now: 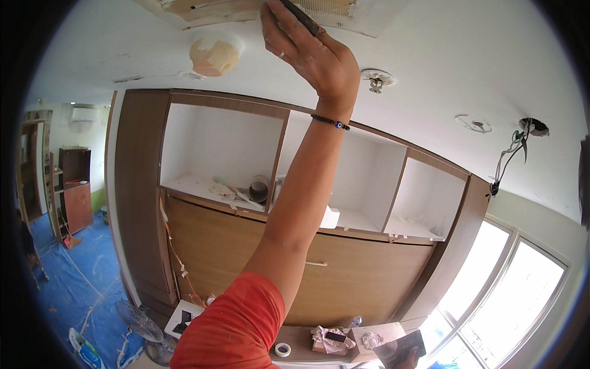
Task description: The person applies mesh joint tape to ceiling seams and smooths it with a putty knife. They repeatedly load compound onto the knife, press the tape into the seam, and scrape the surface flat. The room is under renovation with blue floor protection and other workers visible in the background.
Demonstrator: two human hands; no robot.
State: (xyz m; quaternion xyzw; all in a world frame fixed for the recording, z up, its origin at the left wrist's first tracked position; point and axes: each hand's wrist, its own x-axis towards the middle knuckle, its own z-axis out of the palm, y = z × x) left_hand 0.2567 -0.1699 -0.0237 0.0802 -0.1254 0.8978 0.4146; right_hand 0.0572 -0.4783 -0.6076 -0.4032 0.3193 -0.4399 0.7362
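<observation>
My left hand (310,58) reaches up to the ceiling, bracelet at the wrist. It is closed on a dark flat-edged tool (300,16), most of which is hidden by the fingers and cut off by the top of the view. The tool is at a patched ceiling area (215,11) with bare tan board and white mesh (338,11). At the lower right, my right hand (407,361) shows only in part, its fingers closed at the edge of a dark grey, flat, square-cornered plate (393,349).
A sprinkler head (376,83) and loose wires (513,150) hang from the ceiling. Ahead stands a brown cabinet (295,270) with open shelves. Below are a tape roll (283,350), a phone (335,336) on crumpled paper and a fan (141,321). Blue sheeting (80,289) covers the floor at left.
</observation>
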